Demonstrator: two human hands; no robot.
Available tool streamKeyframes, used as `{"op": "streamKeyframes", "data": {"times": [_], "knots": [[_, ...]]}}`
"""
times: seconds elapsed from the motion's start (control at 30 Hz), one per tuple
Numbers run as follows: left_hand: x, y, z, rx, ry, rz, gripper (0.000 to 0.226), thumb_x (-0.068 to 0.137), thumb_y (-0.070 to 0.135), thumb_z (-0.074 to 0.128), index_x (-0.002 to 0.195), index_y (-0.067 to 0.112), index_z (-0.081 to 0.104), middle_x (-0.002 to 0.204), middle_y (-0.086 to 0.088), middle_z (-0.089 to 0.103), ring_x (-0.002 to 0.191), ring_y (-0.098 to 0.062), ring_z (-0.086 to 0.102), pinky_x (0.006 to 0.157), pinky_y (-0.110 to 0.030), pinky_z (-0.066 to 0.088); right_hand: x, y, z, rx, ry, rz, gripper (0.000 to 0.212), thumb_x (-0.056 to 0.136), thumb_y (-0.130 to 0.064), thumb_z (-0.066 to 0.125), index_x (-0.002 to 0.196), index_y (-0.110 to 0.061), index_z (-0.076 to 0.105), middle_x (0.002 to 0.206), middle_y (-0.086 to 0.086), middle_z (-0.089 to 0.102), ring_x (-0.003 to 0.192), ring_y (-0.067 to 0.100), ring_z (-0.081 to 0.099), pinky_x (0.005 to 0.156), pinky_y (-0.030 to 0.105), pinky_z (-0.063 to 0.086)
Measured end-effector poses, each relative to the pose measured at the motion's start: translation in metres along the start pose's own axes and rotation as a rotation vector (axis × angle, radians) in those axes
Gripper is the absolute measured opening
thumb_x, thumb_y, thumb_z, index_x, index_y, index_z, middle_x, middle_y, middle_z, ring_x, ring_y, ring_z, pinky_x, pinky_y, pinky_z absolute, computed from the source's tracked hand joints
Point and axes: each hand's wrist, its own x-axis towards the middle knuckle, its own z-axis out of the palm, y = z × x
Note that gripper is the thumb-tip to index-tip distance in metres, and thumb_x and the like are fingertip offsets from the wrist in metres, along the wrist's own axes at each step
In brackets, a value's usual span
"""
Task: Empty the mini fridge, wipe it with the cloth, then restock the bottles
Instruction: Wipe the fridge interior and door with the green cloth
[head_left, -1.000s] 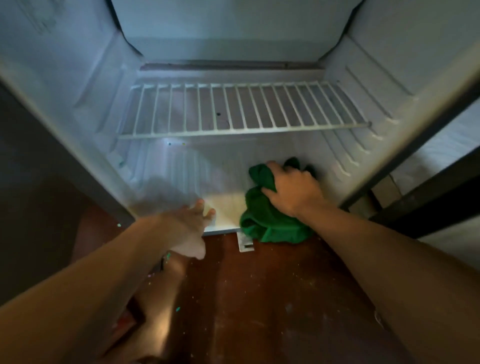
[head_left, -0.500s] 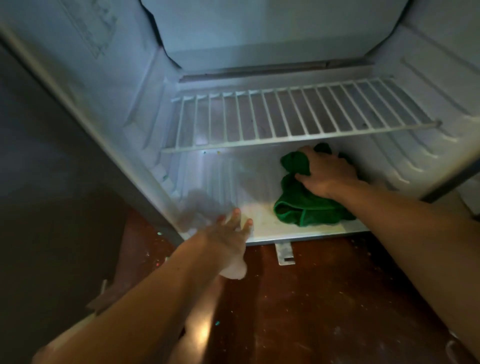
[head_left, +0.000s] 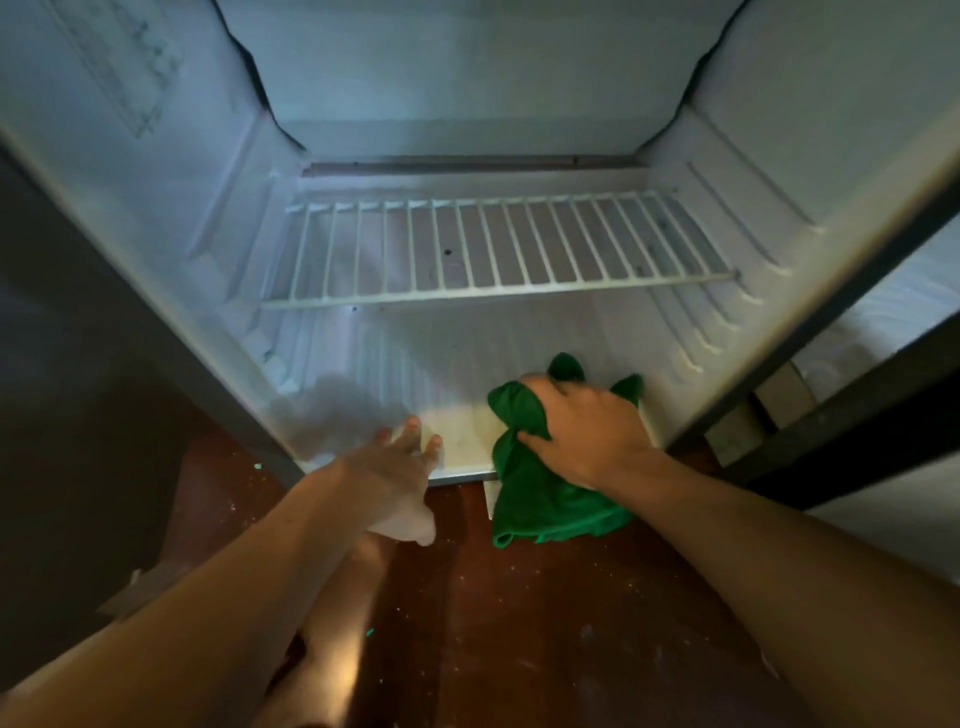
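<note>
Now the right hand (head_left: 587, 431) grips the bunched cloth (head_left: 545, 499) at the fridge floor's (head_left: 457, 436) front right edge, unwiped floor stretching leftward toward the loosely spread, empty left hand (head_left: 400, 467).

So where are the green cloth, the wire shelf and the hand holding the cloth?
green cloth (head_left: 550, 512): head view, on the part hanging over the fridge's front edge.
wire shelf (head_left: 498, 291): head view, on its front bar.
right hand (head_left: 587, 431): head view, on the back of the hand.

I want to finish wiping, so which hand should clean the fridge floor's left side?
The right hand: it already grips the green cloth on the white fridge floor. The left hand is open, holding nothing.
</note>
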Motion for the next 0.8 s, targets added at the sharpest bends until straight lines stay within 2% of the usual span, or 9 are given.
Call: {"op": "streamKeyframes", "data": {"times": [0.23,0.4,0.47,0.6,0.8], "knots": [[0.004,-0.004,-0.003,0.019,-0.041,0.017,0.098,0.09,0.032,0.06,0.155,0.028,-0.014,0.16,0.002,-0.028,0.151,-0.027,-0.009,0.12,-0.048,0.016,0.085,0.004,-0.007,0.043,-0.061,0.14,0.058,0.09,-0.054,0.05,0.139,-0.029,0.032,0.13,0.012,0.056,0.113,0.035,0.058,0.086,0.039,0.049],[0.005,-0.008,-0.002,0.027,-0.029,0.023,0.092,0.092,0.021,0.054,0.155,0.03,-0.013,0.16,0.005,-0.028,0.151,-0.024,-0.007,0.119,-0.046,0.016,0.115,0.003,-0.003,0.019,-0.007,0.206,0.064,0.09,-0.055,0.051,0.138,-0.013,0.043,0.136,0.017,0.052,0.122,0.037,0.051,0.098,0.045,0.046],[0.005,-0.009,-0.001,0.03,-0.031,0.024,0.091,0.093,0.02,0.053,0.155,0.031,-0.013,0.16,0.006,-0.028,0.151,-0.023,-0.008,0.121,-0.045,0.015,0.109,0.005,-0.002,0.071,-0.008,0.201,0.064,0.089,-0.054,0.052,0.14,-0.017,0.038,0.137,0.016,0.052,0.122,0.037,0.051,0.097,0.044,0.046],[0.004,-0.009,-0.001,0.064,-0.012,0.014,0.094,0.092,0.025,0.057,0.155,0.032,-0.013,0.16,0.005,-0.027,0.151,-0.022,-0.008,0.121,-0.044,0.013,0.075,0.009,-0.006,0.129,-0.056,0.179,0.058,0.089,-0.055,0.05,0.138,-0.031,0.031,0.129,0.013,0.056,0.111,0.036,0.057,0.083,0.04,0.049],[0.005,-0.007,0.004,0.035,-0.005,-0.011,0.098,0.09,0.028,0.06,0.154,0.033,-0.015,0.159,0.005,-0.028,0.151,-0.024,-0.01,0.121,-0.047,0.013,0.003,0.005,0.003,0.095,0.005,0.14,0.058,0.089,-0.051,0.054,0.14,-0.031,0.033,0.126,0.008,0.058,0.107,0.032,0.059,0.083,0.039,0.049]]}}
